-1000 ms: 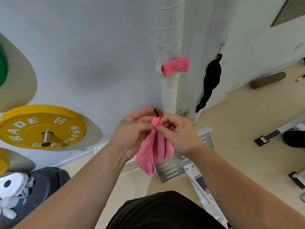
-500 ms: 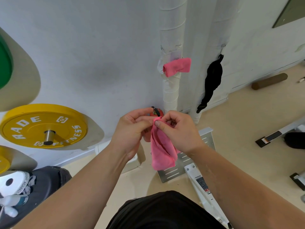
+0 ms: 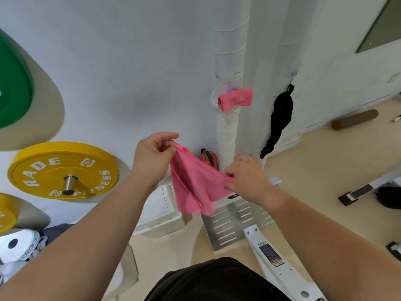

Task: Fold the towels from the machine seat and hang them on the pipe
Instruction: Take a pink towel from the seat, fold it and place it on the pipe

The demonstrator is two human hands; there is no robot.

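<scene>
- The soft pink cloth towel (image 3: pixel 195 183) hangs in the air between both hands, in front of the person's chest and low before the wall, its top edge pulled into a slanted line and the rest drooping in loose pleats.
- The left hand (image 3: pixel 152 161) pinches the upper corner between thumb and fingertips, held higher; the right hand (image 3: pixel 247 177) pinches the opposite corner, lower and well apart from the left. Holding 2 corners apart likely spreads the cloth so it can be folded evenly.
- Just behind the right hand stands the tall white tape-wrapped pipe (image 3: pixel 227 131), the hanging spot; working near it keeps the reach short.
- 1 folded pink towel (image 3: pixel 235 99) already sits tucked on that pipe above, so the job looks partly done.
- A limp black fabric item (image 3: pixel 281 114) hangs from a second wrapped pipe to the right.
- A small red object (image 3: pixel 208 158) sits on the floor at the pipe's foot, partly hidden by the held towel.
- On the left wall is a round yellow weight plate (image 3: pixel 63 170) on a steel peg.
- Below lies a slotted grey metal footplate (image 3: pixel 234 227).
</scene>
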